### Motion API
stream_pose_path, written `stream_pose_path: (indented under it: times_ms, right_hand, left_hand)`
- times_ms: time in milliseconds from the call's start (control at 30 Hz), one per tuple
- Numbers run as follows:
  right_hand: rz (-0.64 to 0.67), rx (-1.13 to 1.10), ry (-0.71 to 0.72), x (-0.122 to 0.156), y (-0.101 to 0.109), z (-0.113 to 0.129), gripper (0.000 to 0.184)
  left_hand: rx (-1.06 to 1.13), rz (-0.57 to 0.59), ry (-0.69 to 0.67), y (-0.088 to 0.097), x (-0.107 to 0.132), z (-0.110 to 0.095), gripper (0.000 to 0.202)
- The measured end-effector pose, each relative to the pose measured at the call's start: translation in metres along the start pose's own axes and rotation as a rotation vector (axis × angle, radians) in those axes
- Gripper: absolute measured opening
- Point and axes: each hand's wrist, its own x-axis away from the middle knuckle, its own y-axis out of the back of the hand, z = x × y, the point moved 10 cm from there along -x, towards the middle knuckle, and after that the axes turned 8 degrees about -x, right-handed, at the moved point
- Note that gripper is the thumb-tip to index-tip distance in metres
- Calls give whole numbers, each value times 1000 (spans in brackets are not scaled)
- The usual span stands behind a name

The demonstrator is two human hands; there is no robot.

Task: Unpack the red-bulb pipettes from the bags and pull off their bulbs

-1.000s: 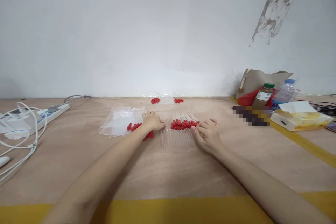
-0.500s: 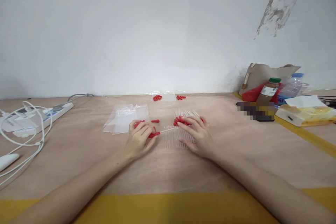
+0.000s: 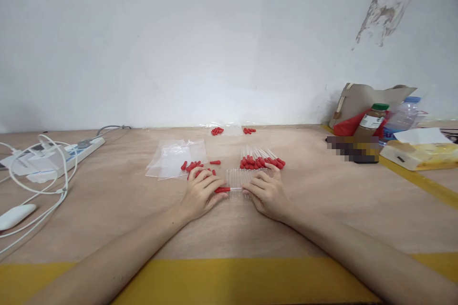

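Wooden desk (image 3: pixel 157 243) against white wall (image 3: pixel 179 47), left hand (image 3: pixel 202 191) pinching a red cap (image 3: pixel 222 190), right hand (image 3: pixel 266 194) gripping the thin tube (image 3: pixel 236 189) it meets, over bare tubes (image 3: pixel 234 177) just in front of capped tubes (image 3: pixel 257 158); looks like cap-fitting, next move calls for straight pressure, both in line.

The left hand (image 3: pixel 202 193) holds a red bulb (image 3: pixel 222 190), the right hand (image 3: pixel 268 193) the slender tube (image 3: pixel 235 189) meeting it, across a row of clear tubes (image 3: pixel 234 177); red-ended tubes (image 3: pixel 261 162) lie fanned behind on the surface (image 3: pixel 229 233).
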Motion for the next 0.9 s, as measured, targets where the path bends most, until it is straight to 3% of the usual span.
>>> stream_pose_path:
  times_ms: [900]
  right_hand:
    - [8, -10, 79, 8, 9, 9, 18]
  left_hand:
    - [-107, 22, -210, 7, 1, -27, 15]
